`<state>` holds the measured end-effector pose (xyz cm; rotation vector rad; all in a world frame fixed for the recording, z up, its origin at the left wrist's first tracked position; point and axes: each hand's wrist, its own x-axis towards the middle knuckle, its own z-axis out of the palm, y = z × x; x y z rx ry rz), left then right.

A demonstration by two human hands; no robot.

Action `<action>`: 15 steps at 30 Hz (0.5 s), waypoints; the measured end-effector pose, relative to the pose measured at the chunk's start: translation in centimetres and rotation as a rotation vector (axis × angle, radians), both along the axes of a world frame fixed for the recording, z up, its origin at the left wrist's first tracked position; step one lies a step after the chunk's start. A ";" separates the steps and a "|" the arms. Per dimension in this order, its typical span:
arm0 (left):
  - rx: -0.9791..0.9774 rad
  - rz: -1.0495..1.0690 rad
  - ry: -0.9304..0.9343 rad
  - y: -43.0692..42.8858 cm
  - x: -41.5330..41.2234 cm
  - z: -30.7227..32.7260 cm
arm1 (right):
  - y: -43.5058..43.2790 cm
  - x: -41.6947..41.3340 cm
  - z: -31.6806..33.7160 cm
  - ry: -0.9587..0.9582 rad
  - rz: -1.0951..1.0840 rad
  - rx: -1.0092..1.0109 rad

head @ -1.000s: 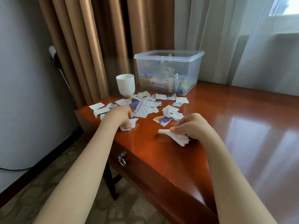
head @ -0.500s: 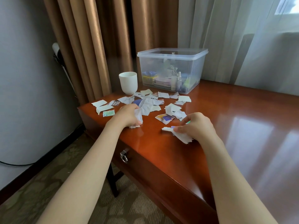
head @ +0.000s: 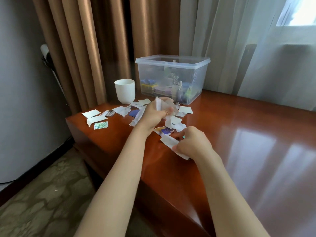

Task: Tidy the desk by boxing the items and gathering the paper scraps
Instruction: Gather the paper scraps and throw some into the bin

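Observation:
Several torn paper scraps (head: 94,118) lie scattered over the far left corner of the glossy wooden desk (head: 239,134). My left hand (head: 156,115) is lifted above the pile and grips a crumpled white scrap (head: 159,104) that sticks up from its fingers. My right hand (head: 195,142) rests on the desk nearer to me and pinches a white scrap (head: 169,141) that lies flat under it. Behind the pile a clear plastic box (head: 172,77) stands open, with small items inside.
A white cup (head: 125,91) stands left of the box near the desk's back edge. Brown curtains and sheer white curtains hang behind. The desk's left edge drops to a patterned carpet. A drawer front faces me below the desk top.
My left hand has risen from the desk's front left and moved right and away over the pile, carrying its crumpled scrap. My right hand has stayed on its scrap.

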<state>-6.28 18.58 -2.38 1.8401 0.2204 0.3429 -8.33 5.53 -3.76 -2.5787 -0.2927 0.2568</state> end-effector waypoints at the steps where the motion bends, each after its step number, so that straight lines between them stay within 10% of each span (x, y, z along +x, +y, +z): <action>1: -0.023 0.068 -0.061 0.0 0.4 -0.3 | 0.2 0.1 0.1 0.012 0.008 0.000; 15: 0.407 -0.277 0.046 0.4 -0.8 -2.1 | -0.1 0.0 0.5 -0.033 0.074 -0.054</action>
